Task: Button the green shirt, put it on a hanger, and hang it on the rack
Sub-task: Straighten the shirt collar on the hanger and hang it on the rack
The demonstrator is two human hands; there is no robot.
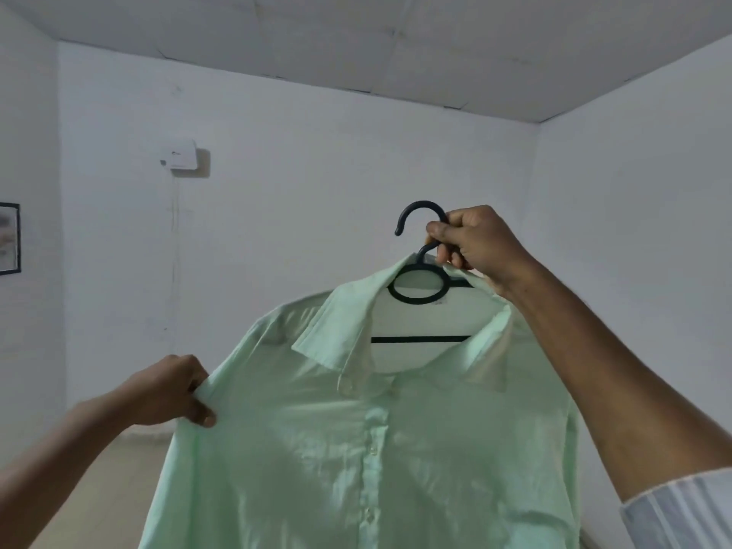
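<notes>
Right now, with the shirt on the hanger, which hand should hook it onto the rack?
Probably the right hand: it already grips the hanger just below the hook, bearing the green shirt. The left hand only pinches the shoulder fabric. No rack is in view.

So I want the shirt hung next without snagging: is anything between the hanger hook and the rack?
The rack is not in view, so that path cannot be judged. The hanger hook is free above the right hand, nothing visible near it. The left hand pinches the green shirt at its shoulder.
</notes>
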